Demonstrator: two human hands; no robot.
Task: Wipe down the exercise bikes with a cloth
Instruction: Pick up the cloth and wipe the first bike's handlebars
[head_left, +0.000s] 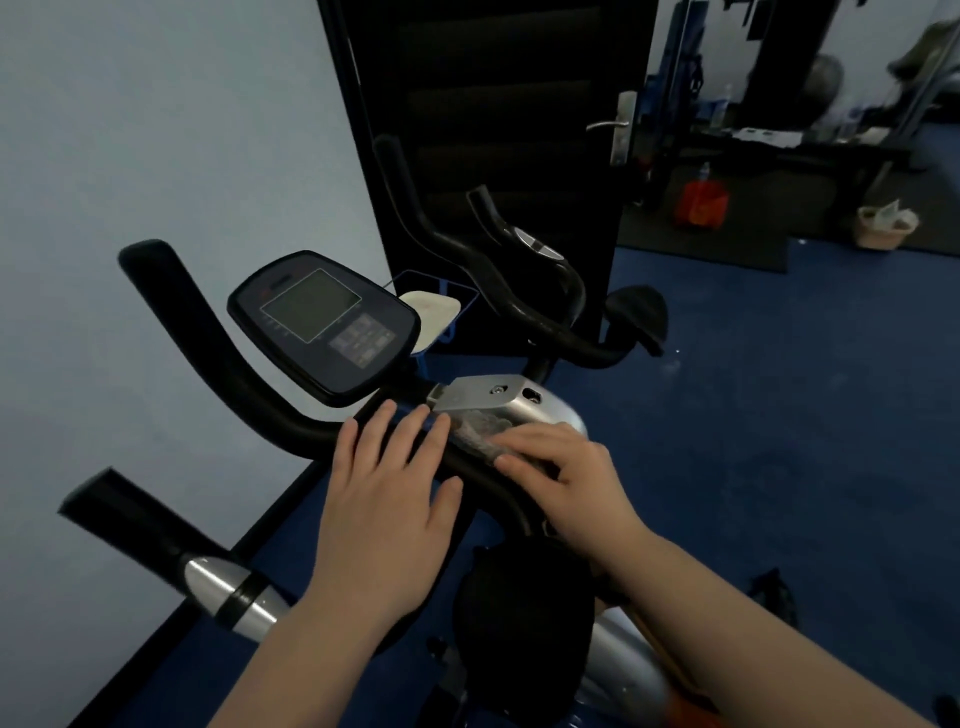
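On the near bike's handlebar (291, 426), the right hand (566, 478) presses the cloth (475, 428) down with curled fingers; the left hand (387, 493) lies flat, fingers spread, beside it. Judging by this, wiping has only reached bike 1's bar; its console (322, 325) and the second bike (519, 296) probably remain.

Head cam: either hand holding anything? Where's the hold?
Right hand presses the cloth under its fingers onto the handlebar. Left hand lies flat on the bar, holding nothing.

We are in a small gym or exercise room. A black-handled exercise bike with a dark console screen (324, 325) stands on blue carpeted floor (779, 415) beside a second black exercise bike (519, 291), and past the black panelled door (498, 130) blurred equipment stands on dark mats (701, 239).
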